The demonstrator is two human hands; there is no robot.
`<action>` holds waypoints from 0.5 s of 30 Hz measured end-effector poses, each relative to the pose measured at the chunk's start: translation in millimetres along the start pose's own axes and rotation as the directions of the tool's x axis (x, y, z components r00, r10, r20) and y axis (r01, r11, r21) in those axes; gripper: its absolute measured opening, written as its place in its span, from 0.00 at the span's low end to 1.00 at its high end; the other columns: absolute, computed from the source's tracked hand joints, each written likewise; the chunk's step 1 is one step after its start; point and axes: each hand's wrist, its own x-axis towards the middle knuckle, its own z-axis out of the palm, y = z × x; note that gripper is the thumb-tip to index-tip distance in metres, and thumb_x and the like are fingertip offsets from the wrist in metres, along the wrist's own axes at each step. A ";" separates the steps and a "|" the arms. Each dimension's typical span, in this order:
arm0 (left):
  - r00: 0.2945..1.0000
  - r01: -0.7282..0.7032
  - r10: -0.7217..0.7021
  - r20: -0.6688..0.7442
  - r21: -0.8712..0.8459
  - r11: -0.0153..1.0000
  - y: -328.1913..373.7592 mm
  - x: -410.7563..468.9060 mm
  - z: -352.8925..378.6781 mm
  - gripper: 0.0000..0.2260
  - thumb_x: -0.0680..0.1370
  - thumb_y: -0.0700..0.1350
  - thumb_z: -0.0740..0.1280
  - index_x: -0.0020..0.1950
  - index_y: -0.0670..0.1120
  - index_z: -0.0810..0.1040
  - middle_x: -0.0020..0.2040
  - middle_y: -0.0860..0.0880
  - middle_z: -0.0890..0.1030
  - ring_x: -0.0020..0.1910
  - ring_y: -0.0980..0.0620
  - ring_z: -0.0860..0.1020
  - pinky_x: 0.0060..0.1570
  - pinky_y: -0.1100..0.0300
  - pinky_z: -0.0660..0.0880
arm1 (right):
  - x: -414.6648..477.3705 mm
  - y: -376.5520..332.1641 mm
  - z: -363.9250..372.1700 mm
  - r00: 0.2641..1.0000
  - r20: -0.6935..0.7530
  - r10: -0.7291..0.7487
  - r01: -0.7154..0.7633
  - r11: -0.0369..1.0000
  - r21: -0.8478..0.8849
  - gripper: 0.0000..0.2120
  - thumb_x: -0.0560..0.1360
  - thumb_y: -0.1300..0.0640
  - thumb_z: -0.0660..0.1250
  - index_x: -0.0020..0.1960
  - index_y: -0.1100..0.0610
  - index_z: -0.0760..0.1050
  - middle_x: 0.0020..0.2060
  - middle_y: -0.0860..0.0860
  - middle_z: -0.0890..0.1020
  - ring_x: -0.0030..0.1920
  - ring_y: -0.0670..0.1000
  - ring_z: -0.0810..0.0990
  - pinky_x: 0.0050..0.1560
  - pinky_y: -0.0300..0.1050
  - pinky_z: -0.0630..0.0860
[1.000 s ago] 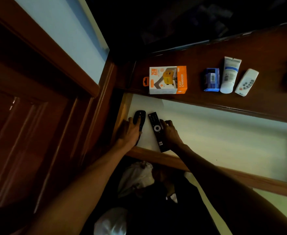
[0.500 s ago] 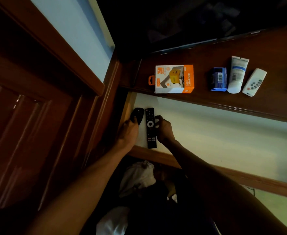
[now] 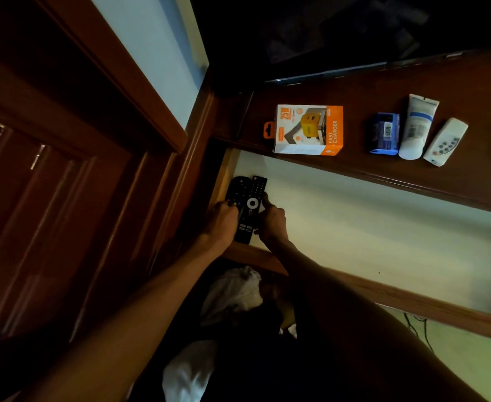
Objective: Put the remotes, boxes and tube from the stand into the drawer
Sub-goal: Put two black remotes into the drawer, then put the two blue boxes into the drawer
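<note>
Two black remotes lie side by side in the left end of the open drawer (image 3: pixel 383 227): a rounded one (image 3: pixel 234 190) against the drawer's left wall and a long one (image 3: pixel 251 206) beside it. My left hand (image 3: pixel 222 220) rests on the rounded remote's lower half. My right hand (image 3: pixel 272 220) grips the long remote's right edge. On the wooden stand (image 3: pixel 412 82) above lie an orange-and-white charger box (image 3: pixel 308 129), a small blue box (image 3: pixel 385 134), a white tube (image 3: pixel 417 126) and a white remote (image 3: pixel 445 142).
A dark wooden door and frame (image 3: pixel 64 169) fill the left. A black screen edge (image 3: pixel 354 30) runs along the back of the stand. The drawer's front rail (image 3: pixel 383 294) crosses below my arms. White cloth (image 3: pixel 232 291) lies under them.
Both remotes have been pushed left and straightened; the long one, tilted a second ago, now lies parallel against the rounded one. My hands followed them toward the drawer's left wall.
</note>
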 end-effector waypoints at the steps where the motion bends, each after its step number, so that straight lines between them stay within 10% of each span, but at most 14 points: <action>1: 1.000 0.007 -0.007 0.005 -0.029 1.000 -0.7 -0.6 -0.6 0.11 0.81 0.36 0.57 0.60 0.38 0.76 0.56 0.40 0.78 0.51 0.44 0.79 0.45 0.58 0.74 | 2.4 1.8 1.1 1.000 -0.008 -0.005 0.004 1.000 -0.026 0.35 0.73 0.66 0.68 0.76 0.49 0.59 0.44 0.60 0.83 0.39 0.61 0.83 0.37 0.58 0.83; 8: 0.997 -0.084 0.081 -0.019 -0.235 0.968 3.1 -0.2 -18.6 0.17 0.82 0.40 0.61 0.71 0.41 0.71 0.67 0.41 0.74 0.64 0.43 0.74 0.60 0.56 0.72 | -6.3 -3.4 -18.8 0.995 0.097 -0.038 0.055 0.982 -0.181 0.37 0.75 0.59 0.70 0.77 0.50 0.54 0.44 0.63 0.83 0.41 0.63 0.83 0.42 0.59 0.82; 15: 0.931 -0.360 0.304 -0.204 -0.365 0.859 47.4 -12.0 -63.6 0.15 0.81 0.47 0.63 0.67 0.47 0.76 0.56 0.48 0.82 0.50 0.50 0.81 0.43 0.59 0.75 | -41.2 -13.7 -126.7 0.973 0.184 -0.142 0.185 0.951 -0.248 0.22 0.76 0.47 0.68 0.66 0.59 0.75 0.52 0.56 0.85 0.45 0.56 0.84 0.47 0.57 0.81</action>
